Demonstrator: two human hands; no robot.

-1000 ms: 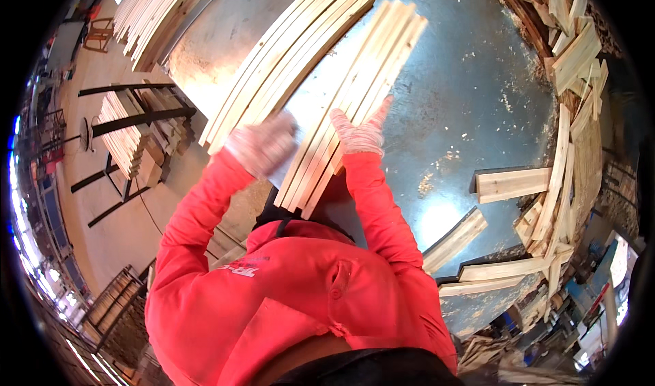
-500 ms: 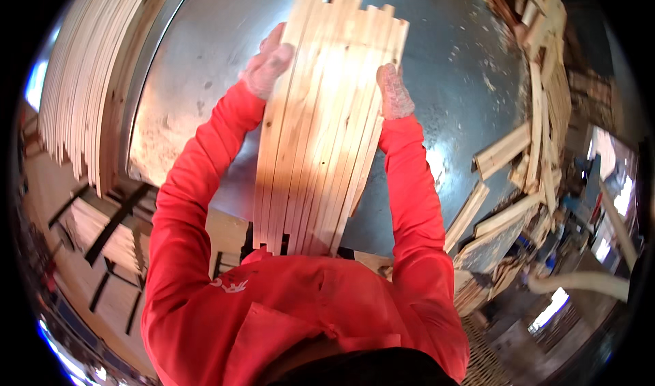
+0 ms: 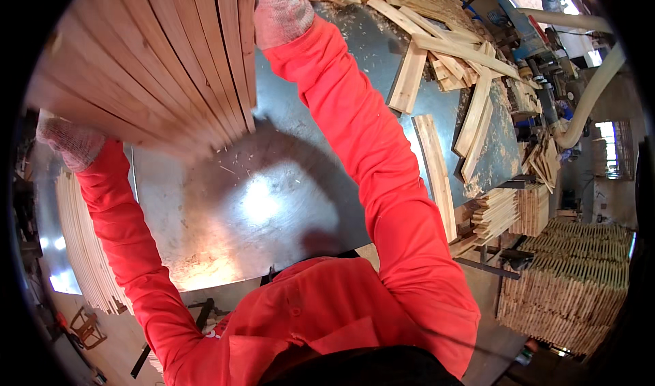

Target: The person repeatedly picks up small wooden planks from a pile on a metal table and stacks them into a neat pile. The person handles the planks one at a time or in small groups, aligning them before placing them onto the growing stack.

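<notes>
Raised over the metal table is a bundle of long wooden strips, held side by side and tilted. My left hand, in a grey-pink knit glove, grips its left edge. On the opposite edge is my right hand, gloved alike and pressed along the outermost strip. The bundle hides most of the fingers of both hands. Small wood chips lie on the table beneath the strips' near ends.
Loose wooden boards lie in a heap on the table's far right, with one board nearer me. Long strips are stacked at the left. Large stacks of wood stand at the lower right, beyond the table.
The bundle has gone from lying in front of me to the upper left, lifted toward me and tilted. Both hands moved with it. My view has turned rightward.
</notes>
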